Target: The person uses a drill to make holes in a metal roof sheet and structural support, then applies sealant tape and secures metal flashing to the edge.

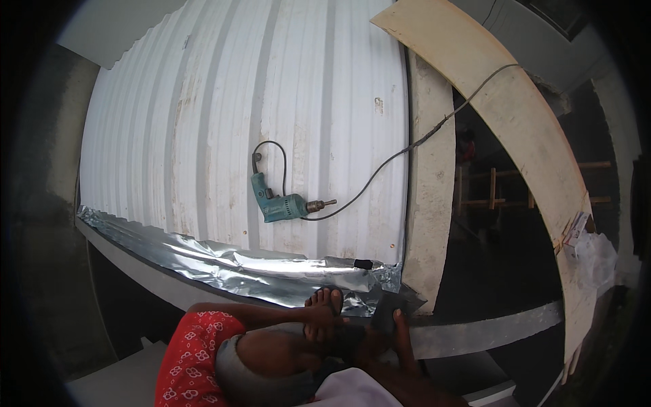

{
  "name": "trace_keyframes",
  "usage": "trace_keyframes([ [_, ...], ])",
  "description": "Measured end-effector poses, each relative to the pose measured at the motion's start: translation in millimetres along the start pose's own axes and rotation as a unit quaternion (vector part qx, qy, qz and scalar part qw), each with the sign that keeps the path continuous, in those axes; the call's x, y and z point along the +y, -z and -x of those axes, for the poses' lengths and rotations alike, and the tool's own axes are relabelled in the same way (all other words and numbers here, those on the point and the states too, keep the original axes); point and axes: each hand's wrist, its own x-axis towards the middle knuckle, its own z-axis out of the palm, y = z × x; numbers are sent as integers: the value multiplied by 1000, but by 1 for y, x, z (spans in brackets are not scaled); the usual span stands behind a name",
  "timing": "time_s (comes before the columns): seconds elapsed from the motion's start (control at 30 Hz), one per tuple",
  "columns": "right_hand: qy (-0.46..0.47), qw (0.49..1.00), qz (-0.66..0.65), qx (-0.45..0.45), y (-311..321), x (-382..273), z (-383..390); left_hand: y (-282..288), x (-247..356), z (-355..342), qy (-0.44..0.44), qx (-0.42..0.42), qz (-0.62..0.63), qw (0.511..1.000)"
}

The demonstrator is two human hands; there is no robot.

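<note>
My left hand (317,321) is beside my bare foot (327,298), fingers curled near dark material; what they hold is unclear. My right hand (401,329) grips a dark, flat piece (386,308) at the lower right corner of the corrugated white sheet (176,122). Crinkled silver foil tape (224,264) runs along the sheet's near edge, with a small black patch (363,264) on it. A teal power drill (278,207) lies on its side on the sheet, its cord looped above it.
A long curved tan board (488,95) lies along the right, the black cord crossing it and a clear plastic bag (597,258) on it. Concrete ledges (430,203) border dark openings, with wooden battens (493,186) below. A small red shape, unclear, shows down there.
</note>
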Motion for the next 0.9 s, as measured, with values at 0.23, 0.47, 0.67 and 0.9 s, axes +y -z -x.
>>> trace_keyframes([
  [0.23,-65,997,-9,-40,-17,-23,8,246,131,-6,-279,-126,-235,922],
  [0.47,6,997,80,17,-13,-21,5,335,249,49,-402,-91,-254,875],
  [0.67,-45,999,13,13,-45,-56,20,383,299,149,-498,-214,-209,814],
  [0.9,-50,999,22,-2,-32,-37,17,397,301,168,-531,-207,-124,812],
])
